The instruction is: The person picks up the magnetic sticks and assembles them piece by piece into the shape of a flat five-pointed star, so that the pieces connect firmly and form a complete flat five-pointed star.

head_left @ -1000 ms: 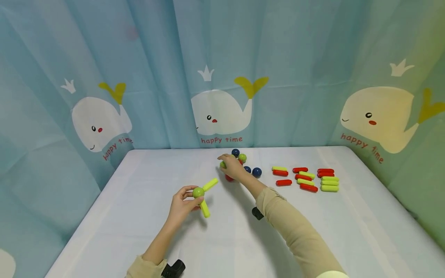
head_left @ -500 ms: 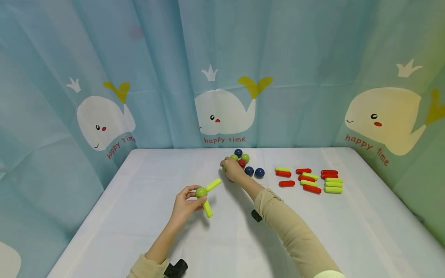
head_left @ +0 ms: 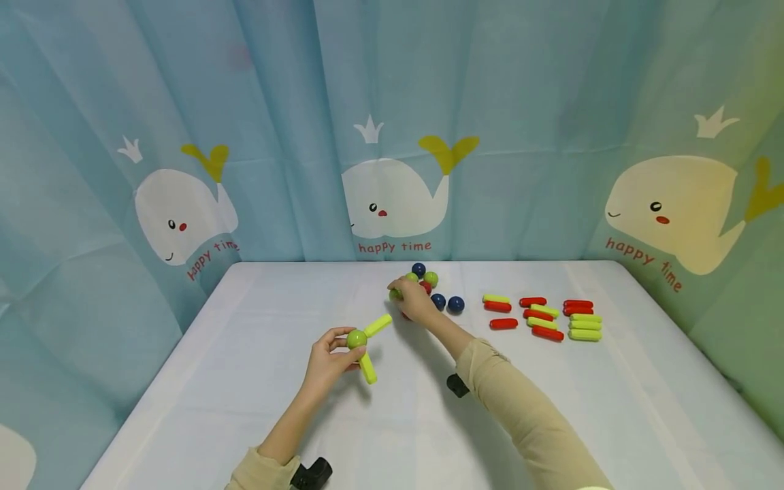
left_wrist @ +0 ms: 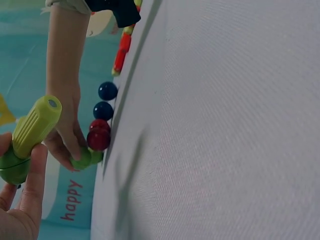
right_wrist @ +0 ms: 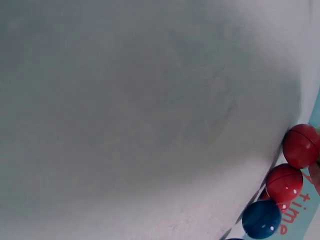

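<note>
Green ball [head_left: 356, 339] with sticks [head_left: 378, 325]: left hand [head_left: 325, 357] pinches it; right hand [head_left: 414, 299] pinches far ball [head_left: 394, 295]; stick grooves [left_wrist: 36, 127] only in left-wrist view.

Head view: high, facing forward and down over the surface [head_left: 208, 395] to the curtain [head_left: 520, 75], far enough back for left hand [head_left: 326, 359] and right hand [head_left: 414, 299].
Left wrist view: low, close, turned sideways, facing the right hand.
Right wrist view: close over the surface, tilted.
Balls [right_wrist: 284, 183]: shared by all three.
</note>
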Tool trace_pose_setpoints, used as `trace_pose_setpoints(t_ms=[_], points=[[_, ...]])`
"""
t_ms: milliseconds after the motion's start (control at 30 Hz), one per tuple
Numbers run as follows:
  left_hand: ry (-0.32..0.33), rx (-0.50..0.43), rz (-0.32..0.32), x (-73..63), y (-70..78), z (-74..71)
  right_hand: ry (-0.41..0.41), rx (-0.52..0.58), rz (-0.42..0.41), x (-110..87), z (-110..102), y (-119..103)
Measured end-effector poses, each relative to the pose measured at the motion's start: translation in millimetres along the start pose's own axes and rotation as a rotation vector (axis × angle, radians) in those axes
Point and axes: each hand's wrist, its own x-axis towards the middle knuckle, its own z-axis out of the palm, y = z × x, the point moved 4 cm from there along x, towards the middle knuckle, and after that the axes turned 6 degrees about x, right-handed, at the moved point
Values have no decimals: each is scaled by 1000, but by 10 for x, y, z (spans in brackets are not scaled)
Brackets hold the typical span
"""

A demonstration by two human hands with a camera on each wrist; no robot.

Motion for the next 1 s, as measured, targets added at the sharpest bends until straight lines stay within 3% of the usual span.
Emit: trace_pose_setpoints(t_ms=[300, 533, 1000], points=[[-2, -19, -9, 11, 1, 53, 67, 237, 29, -137, -241, 39], [-32, -22, -2, -7, 29, 90, 111, 317, 76, -309, -449, 43], [-49, -21, 6, -14, -14, 141, -2, 527, 55, -655, -565, 5]])
